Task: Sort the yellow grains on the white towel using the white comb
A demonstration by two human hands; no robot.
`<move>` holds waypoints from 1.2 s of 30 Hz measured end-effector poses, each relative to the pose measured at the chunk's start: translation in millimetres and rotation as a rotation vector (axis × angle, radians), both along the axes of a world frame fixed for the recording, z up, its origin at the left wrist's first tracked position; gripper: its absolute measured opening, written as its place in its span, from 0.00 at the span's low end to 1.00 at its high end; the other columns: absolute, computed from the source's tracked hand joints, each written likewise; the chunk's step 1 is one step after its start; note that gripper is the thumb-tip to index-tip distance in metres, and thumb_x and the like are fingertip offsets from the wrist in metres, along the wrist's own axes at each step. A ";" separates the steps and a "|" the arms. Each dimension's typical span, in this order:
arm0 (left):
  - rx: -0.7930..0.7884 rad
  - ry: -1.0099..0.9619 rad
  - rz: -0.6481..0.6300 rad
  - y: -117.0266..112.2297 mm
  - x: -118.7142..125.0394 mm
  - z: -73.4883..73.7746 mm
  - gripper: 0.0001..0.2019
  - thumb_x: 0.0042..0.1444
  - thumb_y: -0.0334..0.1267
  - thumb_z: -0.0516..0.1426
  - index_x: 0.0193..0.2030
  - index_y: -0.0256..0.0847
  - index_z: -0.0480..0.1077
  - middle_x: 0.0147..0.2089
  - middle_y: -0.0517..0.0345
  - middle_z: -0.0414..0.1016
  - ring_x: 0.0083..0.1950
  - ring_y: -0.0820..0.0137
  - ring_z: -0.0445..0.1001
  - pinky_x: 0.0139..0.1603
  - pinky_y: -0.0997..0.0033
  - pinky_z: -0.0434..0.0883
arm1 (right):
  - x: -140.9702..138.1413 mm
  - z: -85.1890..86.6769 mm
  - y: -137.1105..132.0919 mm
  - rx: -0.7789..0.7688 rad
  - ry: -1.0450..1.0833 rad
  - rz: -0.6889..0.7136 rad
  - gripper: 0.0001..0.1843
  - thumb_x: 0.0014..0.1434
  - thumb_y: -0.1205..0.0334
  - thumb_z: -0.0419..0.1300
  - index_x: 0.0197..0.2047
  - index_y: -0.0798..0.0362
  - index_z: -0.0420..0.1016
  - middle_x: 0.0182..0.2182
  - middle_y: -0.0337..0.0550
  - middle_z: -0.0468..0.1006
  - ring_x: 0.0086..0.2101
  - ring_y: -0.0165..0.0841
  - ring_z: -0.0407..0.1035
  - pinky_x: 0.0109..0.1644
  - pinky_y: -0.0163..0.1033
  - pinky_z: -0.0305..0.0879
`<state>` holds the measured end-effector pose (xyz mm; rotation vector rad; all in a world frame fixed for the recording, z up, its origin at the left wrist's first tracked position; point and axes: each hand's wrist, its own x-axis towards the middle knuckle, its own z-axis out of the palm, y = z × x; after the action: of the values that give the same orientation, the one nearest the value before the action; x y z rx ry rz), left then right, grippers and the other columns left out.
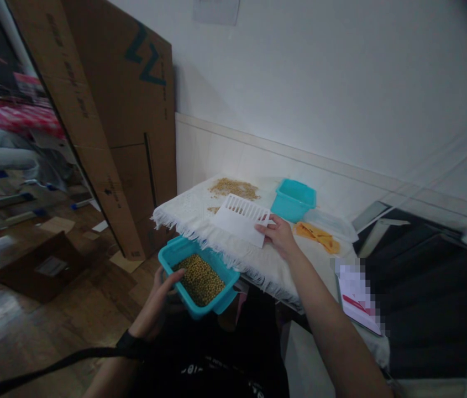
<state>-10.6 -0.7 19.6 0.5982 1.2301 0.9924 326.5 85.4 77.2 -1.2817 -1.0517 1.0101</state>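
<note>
My left hand [162, 293] grips the left rim of a teal plastic bin [215, 307], thumb over the inside edge. Round yellowish beans [200, 279] cover the bin's bottom. The bin is at the front edge of a table with a fringed white cloth [187, 215], just below cloth level. My right hand [277, 235] pinches the right edge of a flat white slotted plastic piece [239, 221], whose row of slots faces away from me. It lies low over the cloth; whether it touches I cannot tell. Behind it, a pile of small tan grains or beans [233, 188] spreads on the cloth.
A second teal bin [295, 199] stands at the back right beside a clear lid [332, 224] and an orange packet [318, 237]. A partly blurred tablet or phone [360, 298] lies at the right edge. A tall cardboard box [125, 110] stands left; another person's legs [1, 155] show beyond it.
</note>
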 end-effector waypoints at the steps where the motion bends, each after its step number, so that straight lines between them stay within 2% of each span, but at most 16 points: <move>1: 0.002 0.002 -0.006 -0.8 0.3 1.1 0.43 0.52 0.54 0.69 0.72 0.56 0.56 0.58 0.45 0.78 0.42 0.55 0.85 0.38 0.52 0.83 | 1.5 -0.5 1.1 0.003 0.003 -0.024 0.37 0.29 0.48 0.83 0.41 0.50 0.75 0.29 0.41 0.85 0.29 0.40 0.79 0.32 0.43 0.77; 7: 0.055 -0.033 -0.077 -9.4 2.2 12.4 0.35 0.59 0.53 0.65 0.70 0.56 0.57 0.67 0.45 0.73 0.44 0.57 0.85 0.42 0.54 0.83 | 16.4 -1.6 5.1 0.001 -0.008 -0.204 0.30 0.30 0.55 0.80 0.38 0.50 0.75 0.28 0.40 0.85 0.27 0.39 0.78 0.29 0.41 0.76; 11: 0.065 -0.022 -0.085 -12.5 2.1 15.7 0.35 0.60 0.54 0.64 0.70 0.56 0.57 0.68 0.46 0.72 0.47 0.57 0.85 0.43 0.55 0.83 | 23.5 -0.7 6.5 -0.033 0.000 -0.342 0.25 0.31 0.61 0.76 0.37 0.51 0.77 0.26 0.38 0.83 0.26 0.38 0.77 0.27 0.40 0.76; 16: 0.062 -0.034 -0.088 -12.6 2.6 15.6 0.34 0.60 0.54 0.64 0.70 0.56 0.57 0.68 0.47 0.72 0.48 0.56 0.85 0.44 0.54 0.83 | 32.7 0.3 8.4 0.005 0.093 -0.407 0.23 0.34 0.61 0.75 0.37 0.51 0.77 0.26 0.36 0.82 0.25 0.35 0.75 0.23 0.36 0.72; 21: 0.061 -0.015 -0.087 -12.5 4.2 17.1 0.33 0.61 0.53 0.63 0.70 0.56 0.56 0.68 0.46 0.72 0.46 0.57 0.85 0.40 0.58 0.83 | 37.6 -6.4 13.6 0.029 0.089 -0.517 0.20 0.37 0.62 0.72 0.37 0.49 0.75 0.25 0.34 0.80 0.25 0.34 0.74 0.24 0.36 0.73; 28: 0.061 -0.028 -0.099 -11.5 2.7 13.6 0.34 0.61 0.54 0.63 0.70 0.58 0.56 0.68 0.48 0.72 0.49 0.56 0.84 0.45 0.53 0.83 | 35.6 -14.4 16.4 -0.004 -0.023 -0.491 0.19 0.39 0.60 0.71 0.37 0.49 0.75 0.23 0.32 0.79 0.23 0.33 0.74 0.25 0.37 0.75; 36: 0.050 -0.041 -0.087 -9.8 3.0 10.7 0.34 0.59 0.53 0.65 0.69 0.57 0.58 0.65 0.48 0.74 0.46 0.56 0.85 0.43 0.52 0.83 | 40.8 -16.1 16.0 -0.001 -0.002 -0.479 0.20 0.39 0.59 0.73 0.37 0.49 0.75 0.24 0.33 0.80 0.25 0.35 0.76 0.26 0.38 0.76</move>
<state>-7.6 -10.5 30.4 0.6617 1.1364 0.9605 367.2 101.4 61.1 -1.4453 -0.6941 0.6419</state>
